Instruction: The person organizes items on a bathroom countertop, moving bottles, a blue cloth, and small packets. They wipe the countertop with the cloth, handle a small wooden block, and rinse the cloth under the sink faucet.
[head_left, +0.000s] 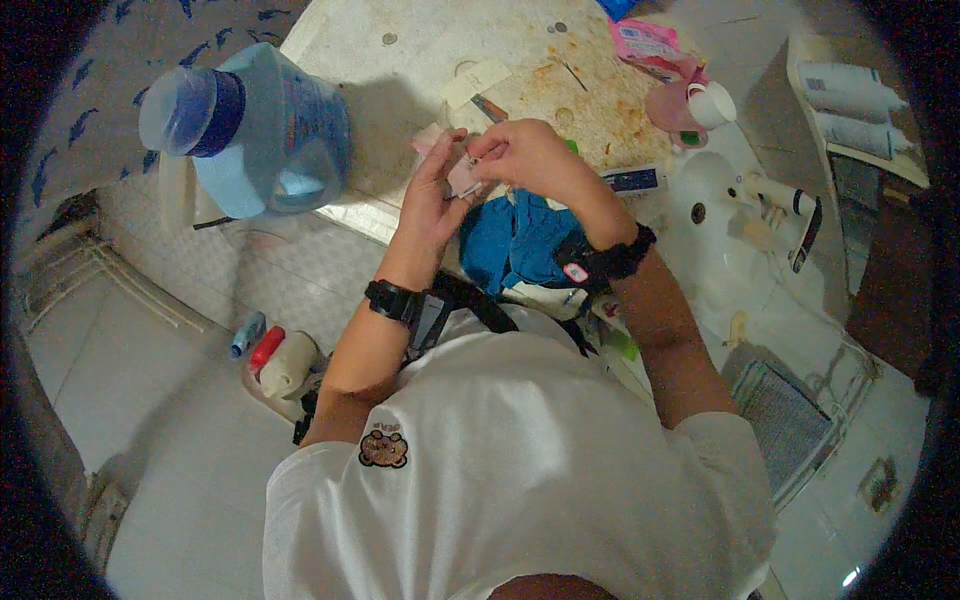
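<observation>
A small pale flat piece (463, 178), perhaps folded paper or cloth, lies between my hands. My left hand (429, 191) supports it with the palm turned up, fingers and thumb on either side. The bent fingertips of my right hand (529, 157) pinch at its upper edge; whatever fine part they hold is too small to tell. Just beyond the hands, a thin tool with a dark and orange end (489, 107) lies by a cream slip of paper (480, 81). Below the hands, a bunched blue cloth (514, 240) sits near my body.
A large blue translucent plastic jug (277, 135) stands left of the stained pale tabletop (420, 56). To the right are a pink cup (667, 105), a pink packet (652, 49) and a white sink (701, 247) with a faucet (780, 196). Several bottles (289, 364) stand lower left.
</observation>
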